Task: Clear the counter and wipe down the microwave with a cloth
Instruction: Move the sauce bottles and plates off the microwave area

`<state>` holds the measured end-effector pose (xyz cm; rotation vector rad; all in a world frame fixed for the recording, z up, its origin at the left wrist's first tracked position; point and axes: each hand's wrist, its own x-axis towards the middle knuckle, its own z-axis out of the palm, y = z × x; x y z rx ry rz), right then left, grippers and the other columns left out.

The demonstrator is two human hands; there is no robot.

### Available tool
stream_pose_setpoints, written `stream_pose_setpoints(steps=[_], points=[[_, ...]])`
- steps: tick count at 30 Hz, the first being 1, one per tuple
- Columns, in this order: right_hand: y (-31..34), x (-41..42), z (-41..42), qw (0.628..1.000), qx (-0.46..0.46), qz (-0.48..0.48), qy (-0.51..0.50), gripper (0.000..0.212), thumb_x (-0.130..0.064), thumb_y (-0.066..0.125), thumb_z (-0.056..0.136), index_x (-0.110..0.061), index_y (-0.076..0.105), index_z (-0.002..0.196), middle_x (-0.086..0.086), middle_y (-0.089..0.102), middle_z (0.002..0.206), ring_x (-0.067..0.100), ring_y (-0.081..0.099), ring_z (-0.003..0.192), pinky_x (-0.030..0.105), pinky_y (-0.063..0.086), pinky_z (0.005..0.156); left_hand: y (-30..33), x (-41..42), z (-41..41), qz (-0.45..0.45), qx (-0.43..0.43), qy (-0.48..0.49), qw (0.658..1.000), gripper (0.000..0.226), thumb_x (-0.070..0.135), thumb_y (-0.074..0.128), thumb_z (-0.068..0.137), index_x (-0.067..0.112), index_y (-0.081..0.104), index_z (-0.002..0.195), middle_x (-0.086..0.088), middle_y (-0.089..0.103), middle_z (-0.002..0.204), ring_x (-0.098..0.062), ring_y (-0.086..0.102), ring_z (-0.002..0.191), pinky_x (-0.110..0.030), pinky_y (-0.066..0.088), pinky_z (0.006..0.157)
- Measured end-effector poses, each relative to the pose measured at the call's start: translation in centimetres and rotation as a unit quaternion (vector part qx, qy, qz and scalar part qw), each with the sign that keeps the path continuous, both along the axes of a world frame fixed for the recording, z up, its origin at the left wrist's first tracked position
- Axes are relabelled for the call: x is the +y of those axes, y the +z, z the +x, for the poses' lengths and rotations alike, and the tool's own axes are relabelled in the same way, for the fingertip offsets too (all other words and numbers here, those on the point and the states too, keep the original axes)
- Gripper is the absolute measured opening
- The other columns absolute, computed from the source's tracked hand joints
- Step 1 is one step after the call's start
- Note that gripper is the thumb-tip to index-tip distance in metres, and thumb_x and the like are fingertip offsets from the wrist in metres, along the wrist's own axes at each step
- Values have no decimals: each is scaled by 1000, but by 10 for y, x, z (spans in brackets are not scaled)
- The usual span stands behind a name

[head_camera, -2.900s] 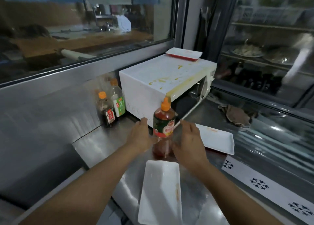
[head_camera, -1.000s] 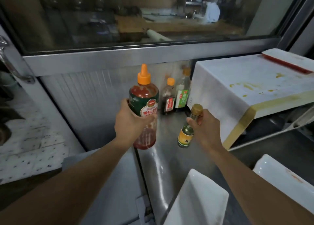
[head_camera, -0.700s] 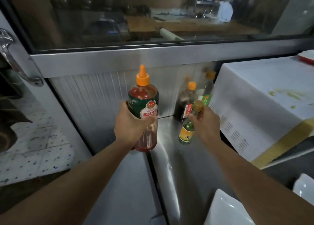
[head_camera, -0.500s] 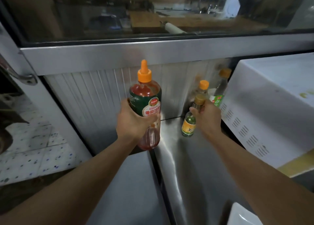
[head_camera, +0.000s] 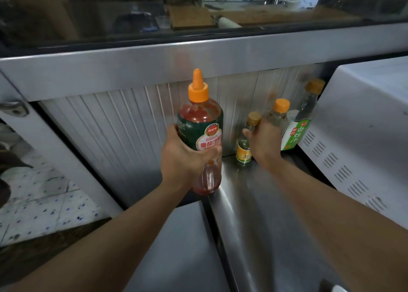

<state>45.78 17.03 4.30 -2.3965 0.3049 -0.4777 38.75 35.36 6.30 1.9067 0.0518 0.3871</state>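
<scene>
My left hand (head_camera: 184, 159) grips a tall ketchup bottle (head_camera: 202, 124) with an orange nozzle cap, held upright above the left edge of the steel counter (head_camera: 260, 214). My right hand (head_camera: 263, 142) is closed around a small green-glass bottle (head_camera: 245, 148) with a gold cap and yellow label, whose base is at the counter's back corner. The white microwave (head_camera: 362, 141) fills the right side, its vented side facing me.
Two more bottles stand behind my right hand against the ribbed steel wall: one with an orange cap (head_camera: 279, 113) and one with a green label (head_camera: 298, 126). A lower grey surface (head_camera: 176, 247) lies left of the counter. Tiled floor (head_camera: 44, 203) shows at far left.
Both hands picked up bottles and carried them left and back. The small bottle has come down to the back corner beside the other bottles. My view turned left, away from the white trays.
</scene>
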Motion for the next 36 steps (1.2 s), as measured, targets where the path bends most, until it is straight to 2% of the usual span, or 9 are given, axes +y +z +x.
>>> stream_pose_setpoints(steps=[3, 8, 12, 16, 20, 23, 25, 28, 36], points=[[-2, 0, 2, 1000, -5, -7, -2, 23, -22, 66, 86, -3, 58, 94, 19, 65, 95, 34, 60, 89, 30, 35, 68, -1, -2, 4, -1, 0, -3, 1000, 73, 34, 87, 53, 23, 46, 113, 8, 63, 103, -9, 64, 90, -23, 55, 71], [-2, -2, 4, 999, -15, -34, -18, 28, -26, 67, 85, -1, 58, 96, 20, 65, 97, 36, 60, 90, 33, 39, 69, -2, -7, 8, -1, 2, -9, 1000, 72, 33, 88, 54, 29, 43, 110, 16, 59, 96, -2, 62, 86, -14, 50, 66], [-1, -4, 1, 999, -15, -37, -29, 31, -28, 70, 83, -1, 59, 95, 19, 66, 96, 36, 60, 91, 35, 42, 72, -3, -13, 12, -2, 17, -7, 1000, 72, 34, 88, 52, 31, 43, 108, 15, 60, 98, -5, 63, 88, -21, 53, 69], [2, -7, -3, 1000, -10, -21, -19, 28, -24, 71, 81, -2, 60, 92, 18, 67, 95, 34, 61, 90, 31, 38, 68, -4, -19, 17, 1, 33, 4, 999, 74, 34, 89, 52, 28, 44, 111, 8, 62, 105, -11, 64, 92, -31, 57, 75], [11, -15, -15, 1000, -14, -5, -9, 19, -18, 69, 83, -3, 57, 87, 16, 66, 89, 34, 61, 86, 30, 39, 66, -2, -27, 21, 7, 36, 11, 999, 72, 35, 88, 53, 31, 42, 108, 11, 61, 103, -10, 63, 91, -25, 53, 71], [16, -22, -29, 1000, -5, -10, 2, 19, -19, 67, 83, -7, 56, 94, 9, 61, 86, 31, 59, 87, 32, 41, 66, -2, -35, 26, 9, 41, 17, 999, 73, 36, 88, 54, 29, 44, 111, 10, 62, 105, -11, 63, 92, -29, 54, 73], [15, -27, -38, 999, 28, -23, 26, 27, -18, 68, 82, -10, 55, 104, 7, 58, 97, 30, 57, 97, 33, 44, 72, -4, -40, 30, 8, 44, 20, 999, 75, 35, 88, 55, 27, 45, 115, 9, 61, 107, -11, 63, 93, -27, 53, 72], [4, -33, -48, 992, 100, -47, 60, 45, -14, 68, 81, -8, 50, 122, 14, 51, 125, 32, 48, 117, 37, 45, 91, -8, -48, 37, 3, 46, 20, 999, 71, 33, 88, 55, 28, 44, 111, 10, 60, 105, -10, 62, 92, -19, 47, 67], [-17, -44, -67, 986, 138, -49, 83, 60, -15, 71, 77, -9, 45, 130, 15, 48, 124, 31, 45, 118, 35, 40, 96, -18, -66, 44, -5, 47, 28, 998, 70, 37, 88, 54, 34, 42, 107, 15, 58, 99, -8, 61, 90, -18, 44, 64]])
